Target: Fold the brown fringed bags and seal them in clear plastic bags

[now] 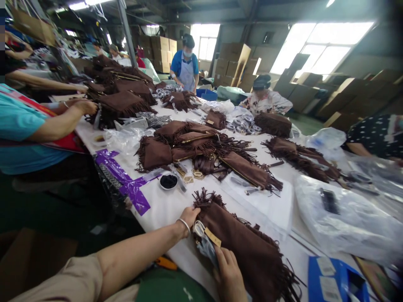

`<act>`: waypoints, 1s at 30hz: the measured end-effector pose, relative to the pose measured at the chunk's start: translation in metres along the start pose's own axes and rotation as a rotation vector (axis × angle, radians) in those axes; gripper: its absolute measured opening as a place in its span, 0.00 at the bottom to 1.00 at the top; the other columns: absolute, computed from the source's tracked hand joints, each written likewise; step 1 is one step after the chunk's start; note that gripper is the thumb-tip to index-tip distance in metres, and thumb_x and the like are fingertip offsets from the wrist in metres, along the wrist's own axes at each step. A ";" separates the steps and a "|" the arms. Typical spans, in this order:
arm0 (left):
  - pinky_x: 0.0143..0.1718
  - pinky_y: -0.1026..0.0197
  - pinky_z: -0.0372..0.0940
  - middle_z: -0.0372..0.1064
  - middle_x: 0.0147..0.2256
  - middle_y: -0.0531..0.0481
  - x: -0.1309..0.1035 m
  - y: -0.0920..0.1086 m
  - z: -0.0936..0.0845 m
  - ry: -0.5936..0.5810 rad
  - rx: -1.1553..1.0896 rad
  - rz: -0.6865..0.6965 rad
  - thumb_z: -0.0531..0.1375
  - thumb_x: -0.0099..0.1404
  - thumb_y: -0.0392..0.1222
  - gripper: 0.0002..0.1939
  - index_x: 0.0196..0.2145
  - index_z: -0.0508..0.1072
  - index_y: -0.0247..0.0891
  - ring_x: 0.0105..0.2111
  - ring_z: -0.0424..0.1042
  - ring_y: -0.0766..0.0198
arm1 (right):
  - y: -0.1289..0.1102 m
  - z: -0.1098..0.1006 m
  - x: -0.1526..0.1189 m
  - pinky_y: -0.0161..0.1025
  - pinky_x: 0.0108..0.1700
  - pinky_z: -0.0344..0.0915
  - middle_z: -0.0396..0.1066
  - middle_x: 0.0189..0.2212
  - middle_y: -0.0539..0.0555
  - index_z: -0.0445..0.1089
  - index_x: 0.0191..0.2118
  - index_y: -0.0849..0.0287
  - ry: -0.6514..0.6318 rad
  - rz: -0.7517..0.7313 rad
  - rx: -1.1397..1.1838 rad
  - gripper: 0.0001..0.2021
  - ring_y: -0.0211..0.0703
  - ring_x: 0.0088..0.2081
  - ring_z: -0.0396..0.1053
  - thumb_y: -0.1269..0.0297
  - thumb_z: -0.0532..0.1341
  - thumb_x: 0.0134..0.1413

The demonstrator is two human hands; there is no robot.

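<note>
While one grip pins a fringed bag's corner, the other holds its wrapped bundle

As the brown fringed bag (pixel 242 247) lies flat on the near edge of the white desk (pixel 163 214), right in front of the wearer, both hands are on it or its attachments. The left grip (pixel 189 217) is closed, fingers pinching the bag's upper left corner. The right grip (pixel 231 270) is closed too, its fingers curled about a plastic-wrapped bundle (pixel 206 246) beside a tan tag (pixel 213 237); its thumb is mostly hidden.

Judging by its look, this bag is made up: body and fringe are whole, and the tag is with it. The bundle lies outside, along the bag's left side; whether it is fastened there cannot be told. No clear cover is over the bag, so any wrapping appears not yet done.

Beyond it, a middle heap of similar bags (pixel 189 142) shows zips and more tags, near a small bowl (pixel 169 181) of something black. Which of those are finished the view does not settle. A larger pile (pixel 122 98) stands further off, by a co-worker in teal (pixel 22 134). To the right lie clear plastic (pixel 362 230) and a blue box (pixel 324 277).
</note>
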State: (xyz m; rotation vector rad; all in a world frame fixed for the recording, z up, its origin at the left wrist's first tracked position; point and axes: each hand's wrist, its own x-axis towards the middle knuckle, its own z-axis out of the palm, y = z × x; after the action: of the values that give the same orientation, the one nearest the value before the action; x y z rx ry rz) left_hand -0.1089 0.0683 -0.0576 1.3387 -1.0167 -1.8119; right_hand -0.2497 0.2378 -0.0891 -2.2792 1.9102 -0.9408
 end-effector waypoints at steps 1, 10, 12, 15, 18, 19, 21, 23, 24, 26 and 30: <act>0.32 0.59 0.68 0.73 0.27 0.45 -0.004 0.000 -0.001 -0.008 -0.045 -0.025 0.55 0.62 0.51 0.17 0.31 0.71 0.32 0.29 0.73 0.57 | 0.000 0.000 0.000 0.48 0.45 0.69 0.69 0.43 0.59 0.59 0.55 0.55 -0.005 0.009 0.004 0.29 0.52 0.43 0.66 0.80 0.52 0.45; 0.40 0.56 0.70 0.75 0.30 0.40 -0.015 0.006 0.002 -0.342 -0.630 -0.446 0.59 0.61 0.42 0.12 0.36 0.73 0.27 0.32 0.76 0.54 | 0.002 -0.002 -0.003 0.45 0.44 0.70 0.70 0.42 0.58 0.59 0.56 0.53 0.005 -0.037 0.035 0.27 0.51 0.43 0.68 0.76 0.52 0.48; 0.37 0.54 0.71 0.75 0.28 0.40 -0.001 0.008 0.007 -0.278 -0.610 -0.476 0.59 0.59 0.37 0.08 0.34 0.73 0.27 0.30 0.76 0.53 | 0.002 -0.002 -0.006 0.45 0.44 0.70 0.70 0.42 0.58 0.59 0.56 0.54 -0.001 -0.053 0.030 0.28 0.51 0.43 0.68 0.76 0.53 0.47; 0.35 0.52 0.71 0.74 0.25 0.40 0.015 0.013 0.011 -0.220 -0.607 -0.456 0.57 0.60 0.36 0.08 0.31 0.73 0.28 0.28 0.76 0.52 | 0.001 -0.001 -0.008 0.44 0.44 0.70 0.70 0.42 0.58 0.59 0.56 0.55 -0.015 -0.069 0.029 0.29 0.51 0.42 0.68 0.76 0.52 0.45; 0.37 0.52 0.71 0.74 0.26 0.39 0.017 0.018 0.007 -0.187 -0.618 -0.381 0.52 0.64 0.39 0.13 0.33 0.73 0.27 0.31 0.76 0.51 | 0.001 0.000 -0.006 0.43 0.44 0.70 0.70 0.41 0.58 0.60 0.55 0.57 -0.039 -0.109 0.047 0.30 0.50 0.41 0.68 0.77 0.52 0.42; 0.38 0.52 0.71 0.75 0.27 0.39 0.015 0.019 0.006 -0.165 -0.628 -0.356 0.51 0.65 0.40 0.15 0.34 0.73 0.27 0.33 0.76 0.52 | 0.001 -0.001 -0.005 0.42 0.43 0.70 0.70 0.41 0.58 0.60 0.55 0.58 -0.058 -0.132 0.053 0.30 0.49 0.41 0.68 0.77 0.52 0.41; 0.42 0.52 0.70 0.75 0.31 0.39 0.007 0.019 0.002 -0.110 -0.608 -0.234 0.50 0.66 0.42 0.16 0.39 0.72 0.27 0.38 0.75 0.52 | 0.000 -0.001 -0.002 0.40 0.42 0.70 0.70 0.41 0.57 0.62 0.53 0.58 -0.107 -0.164 0.058 0.30 0.48 0.40 0.68 0.78 0.52 0.38; 0.48 0.51 0.66 0.74 0.40 0.39 -0.002 0.017 0.002 -0.121 -0.401 0.011 0.52 0.66 0.44 0.17 0.45 0.71 0.29 0.45 0.72 0.51 | -0.003 -0.001 0.002 0.39 0.43 0.70 0.70 0.40 0.56 0.64 0.49 0.58 -0.154 -0.156 0.052 0.29 0.47 0.40 0.68 0.79 0.52 0.35; 0.53 0.50 0.62 0.72 0.45 0.39 -0.006 0.015 0.002 -0.171 -0.204 0.166 0.54 0.65 0.44 0.18 0.48 0.70 0.31 0.50 0.69 0.51 | -0.006 -0.002 0.004 0.39 0.43 0.70 0.70 0.40 0.56 0.65 0.48 0.58 -0.178 -0.134 0.048 0.29 0.47 0.40 0.68 0.80 0.52 0.34; 0.62 0.46 0.48 0.64 0.55 0.40 -0.013 0.011 0.006 -0.323 0.303 0.446 0.59 0.61 0.42 0.23 0.53 0.67 0.35 0.59 0.57 0.49 | -0.014 -0.004 0.007 0.40 0.44 0.70 0.71 0.39 0.55 0.66 0.45 0.57 -0.224 -0.070 0.041 0.28 0.47 0.40 0.68 0.82 0.51 0.33; 0.64 0.42 0.31 0.45 0.64 0.41 -0.020 0.002 0.018 -0.432 1.029 0.642 0.57 0.61 0.40 0.31 0.61 0.56 0.34 0.65 0.39 0.50 | -0.032 -0.019 0.012 0.40 0.45 0.69 0.71 0.39 0.54 0.68 0.44 0.57 -0.237 0.054 0.037 0.22 0.46 0.40 0.67 0.81 0.56 0.41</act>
State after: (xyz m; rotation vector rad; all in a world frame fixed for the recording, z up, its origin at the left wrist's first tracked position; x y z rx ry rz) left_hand -0.1207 0.0877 -0.0434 0.8954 -2.4815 -1.0711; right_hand -0.2296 0.2413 -0.0557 -2.1931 1.8292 -0.6596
